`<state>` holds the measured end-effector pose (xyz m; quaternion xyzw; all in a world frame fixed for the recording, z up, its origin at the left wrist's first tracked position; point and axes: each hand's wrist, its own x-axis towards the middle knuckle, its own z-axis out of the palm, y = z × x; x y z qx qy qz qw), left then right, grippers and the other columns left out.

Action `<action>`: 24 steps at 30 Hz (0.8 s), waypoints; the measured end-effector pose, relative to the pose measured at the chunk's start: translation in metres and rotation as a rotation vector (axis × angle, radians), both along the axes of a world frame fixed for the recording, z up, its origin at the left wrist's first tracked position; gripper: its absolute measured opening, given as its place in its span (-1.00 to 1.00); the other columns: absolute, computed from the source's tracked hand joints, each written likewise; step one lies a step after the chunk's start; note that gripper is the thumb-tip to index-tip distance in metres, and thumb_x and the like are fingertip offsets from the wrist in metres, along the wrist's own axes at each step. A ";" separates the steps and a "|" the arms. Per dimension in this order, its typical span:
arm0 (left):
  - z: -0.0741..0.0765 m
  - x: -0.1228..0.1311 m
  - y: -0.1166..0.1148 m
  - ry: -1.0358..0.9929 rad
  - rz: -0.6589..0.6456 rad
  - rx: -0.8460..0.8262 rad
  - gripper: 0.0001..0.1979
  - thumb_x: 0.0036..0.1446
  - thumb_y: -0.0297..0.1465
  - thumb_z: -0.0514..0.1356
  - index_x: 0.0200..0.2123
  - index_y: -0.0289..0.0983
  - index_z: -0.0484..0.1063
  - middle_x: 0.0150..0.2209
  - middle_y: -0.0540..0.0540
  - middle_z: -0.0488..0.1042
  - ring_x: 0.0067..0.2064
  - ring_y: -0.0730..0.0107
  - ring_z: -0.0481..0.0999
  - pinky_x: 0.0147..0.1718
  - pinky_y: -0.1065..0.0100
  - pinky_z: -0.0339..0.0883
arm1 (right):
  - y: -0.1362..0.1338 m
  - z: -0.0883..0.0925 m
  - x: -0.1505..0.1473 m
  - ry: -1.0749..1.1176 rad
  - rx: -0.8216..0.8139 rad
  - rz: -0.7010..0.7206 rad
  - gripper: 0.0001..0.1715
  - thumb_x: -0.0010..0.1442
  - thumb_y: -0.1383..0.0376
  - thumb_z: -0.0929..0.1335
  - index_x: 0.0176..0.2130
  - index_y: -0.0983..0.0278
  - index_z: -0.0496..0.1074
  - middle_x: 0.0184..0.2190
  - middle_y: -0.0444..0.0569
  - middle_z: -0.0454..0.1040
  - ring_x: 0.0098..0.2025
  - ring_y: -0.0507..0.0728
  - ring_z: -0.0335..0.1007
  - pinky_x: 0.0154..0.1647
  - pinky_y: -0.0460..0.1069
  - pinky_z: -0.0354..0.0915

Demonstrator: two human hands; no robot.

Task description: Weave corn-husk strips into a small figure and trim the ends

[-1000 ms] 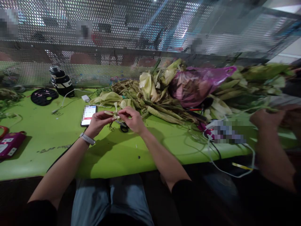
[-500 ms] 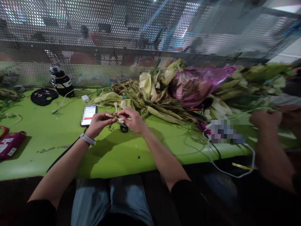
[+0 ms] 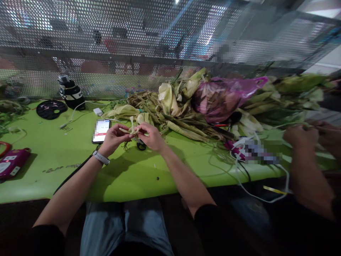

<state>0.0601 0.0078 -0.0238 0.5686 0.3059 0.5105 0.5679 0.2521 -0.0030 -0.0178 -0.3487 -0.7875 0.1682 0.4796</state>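
Observation:
Both of my hands meet over the green table [image 3: 128, 177], around a pale piece of corn husk [image 3: 132, 130] with narrow ends sticking out. My left hand [image 3: 117, 137], with a light watch on its wrist, pinches it from the left. From the right, my right hand [image 3: 150, 135] grips the same piece with fingertips drawn together. Just below the fingers lie scissors [image 3: 141, 145], of which only the dark handle shows. A lit phone [image 3: 100, 131] rests beside my left hand. Behind the hands spreads a heap of dried corn husks [image 3: 183, 126].
A pink plastic bag [image 3: 221, 96] of husks stands at the back. A black bottle [image 3: 70, 92] and a black pad [image 3: 51, 108] are at the left, with a purple power strip [image 3: 13, 163] nearer. Cables cross the right side, by another person's hands [image 3: 301, 137]. A perforated metal screen [image 3: 119, 53] rises behind.
My fingers have shifted slightly on the husk piece, and its narrow ends sit at a different angle. The whole view has moved a little. Everything else stays in place.

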 end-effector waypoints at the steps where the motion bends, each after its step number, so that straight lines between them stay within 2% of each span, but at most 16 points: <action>1: 0.000 0.000 0.000 -0.001 -0.003 0.003 -0.56 -0.22 -0.35 0.50 -0.30 -0.32 0.39 -0.49 -0.05 0.59 -0.46 0.38 0.61 -0.43 0.40 0.51 | -0.001 0.001 0.000 0.003 0.000 0.001 -0.88 0.23 0.27 0.31 -0.29 0.25 0.44 -0.34 -0.05 0.42 -0.33 0.06 0.35 -0.30 -0.03 0.31; 4: -0.001 0.000 0.001 -0.008 -0.006 0.022 -0.57 -0.20 -0.34 0.50 -0.29 -0.31 0.40 -0.46 -0.04 0.59 -0.43 0.39 0.60 -0.39 0.38 0.53 | -0.003 0.003 -0.001 0.021 -0.001 -0.009 -0.88 0.24 0.26 0.31 -0.28 0.24 0.44 -0.32 -0.03 0.44 -0.31 0.08 0.36 -0.29 -0.02 0.32; 8: -0.004 -0.002 0.004 -0.023 -0.016 0.044 -0.57 -0.18 -0.33 0.49 -0.28 -0.31 0.39 -0.43 -0.03 0.59 -0.43 0.42 0.59 -0.45 0.42 0.50 | -0.003 0.003 -0.002 0.037 -0.002 -0.012 -0.86 0.25 0.23 0.32 -0.28 0.23 0.44 -0.34 -0.04 0.42 -0.31 0.08 0.35 -0.29 -0.03 0.32; 16: -0.006 0.000 0.005 -0.057 -0.003 0.053 -0.63 -0.14 -0.36 0.47 -0.31 -0.29 0.39 -0.49 0.03 0.54 -0.46 0.53 0.54 -0.45 0.51 0.45 | -0.004 0.002 -0.002 0.017 0.035 0.000 -0.84 0.28 0.22 0.30 -0.29 0.23 0.42 -0.33 -0.04 0.41 -0.29 0.09 0.34 -0.25 0.00 0.32; 21: -0.007 0.000 0.006 -0.067 -0.020 0.019 -0.59 -0.12 -0.37 0.47 -0.22 -0.29 0.40 -0.38 -0.03 0.61 -0.33 0.44 0.61 -0.28 0.42 0.50 | -0.004 0.002 -0.002 -0.015 0.083 -0.032 -0.82 0.31 0.23 0.27 -0.31 0.22 0.39 -0.34 -0.03 0.39 -0.29 0.10 0.32 -0.24 0.01 0.31; 24: -0.006 0.000 0.005 -0.067 -0.022 -0.009 -0.54 -0.12 -0.35 0.47 -0.17 -0.28 0.38 -0.37 -0.04 0.61 -0.35 0.41 0.62 -0.29 0.37 0.52 | -0.004 0.003 -0.002 -0.021 0.108 -0.042 -0.81 0.31 0.22 0.27 -0.32 0.22 0.38 -0.34 -0.02 0.39 -0.27 0.10 0.32 -0.21 0.01 0.32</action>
